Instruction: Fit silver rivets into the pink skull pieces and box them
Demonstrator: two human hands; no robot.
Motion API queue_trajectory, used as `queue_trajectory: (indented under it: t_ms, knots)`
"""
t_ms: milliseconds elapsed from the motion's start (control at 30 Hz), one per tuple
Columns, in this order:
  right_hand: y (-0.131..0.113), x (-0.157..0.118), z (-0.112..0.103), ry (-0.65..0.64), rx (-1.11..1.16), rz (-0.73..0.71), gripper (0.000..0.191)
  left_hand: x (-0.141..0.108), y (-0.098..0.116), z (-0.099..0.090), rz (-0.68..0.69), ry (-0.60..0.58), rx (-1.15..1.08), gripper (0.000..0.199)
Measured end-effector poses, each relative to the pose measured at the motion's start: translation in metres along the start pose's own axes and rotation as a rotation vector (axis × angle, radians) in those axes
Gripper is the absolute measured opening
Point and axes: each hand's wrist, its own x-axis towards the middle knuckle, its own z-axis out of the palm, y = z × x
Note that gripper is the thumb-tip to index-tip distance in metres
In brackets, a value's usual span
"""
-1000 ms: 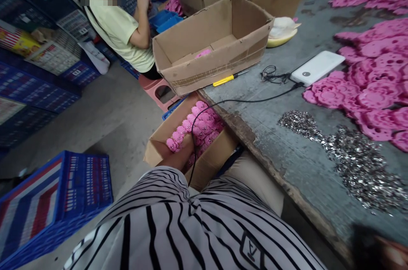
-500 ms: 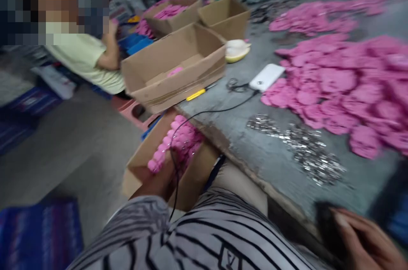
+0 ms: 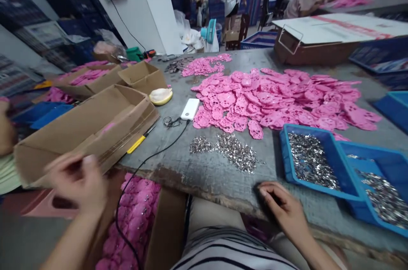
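Observation:
My left hand (image 3: 78, 185) is raised in front of the long cardboard box, blurred by motion. Its fingers are loosely bent and apart, with nothing visible in them. At the table's front edge rests my right hand (image 3: 282, 204), its thumb and fingertips curled together; whether anything small is between them is hidden. Beyond it lies a pile of small shiny metal pieces (image 3: 237, 153). Flat pink pieces with cut-out holes (image 3: 270, 98) form a large heap further back. Below the table edge, a box holds stacked pink pieces (image 3: 135, 206) with metal bits on them.
Two blue trays (image 3: 288, 166) of metal pieces stand at the right. A white power bank (image 3: 190, 109) has a black cable (image 3: 153, 155) running down over the edge. A yellow-handled tool (image 3: 136, 144) lies beside the long cardboard box (image 3: 73, 121). Other people are in the background.
The view has swung right and up. My left hand has come up out of the box of stacked pink pieces. My right hand is still by the table edge.

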Motion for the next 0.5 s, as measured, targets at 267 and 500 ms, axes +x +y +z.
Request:
queue_trajectory:
  t_ms: [267,500]
  knots:
    - [0.002,-0.003,0.002,0.151,-0.061,-0.070,0.046,-0.047,0.134,0.213,0.541,-0.921,0.162,0.033]
    - [0.002,-0.004,0.003,0.201,-0.029,-0.120,0.046,-0.070,0.141,0.255,0.578,-0.908,0.238,0.014]
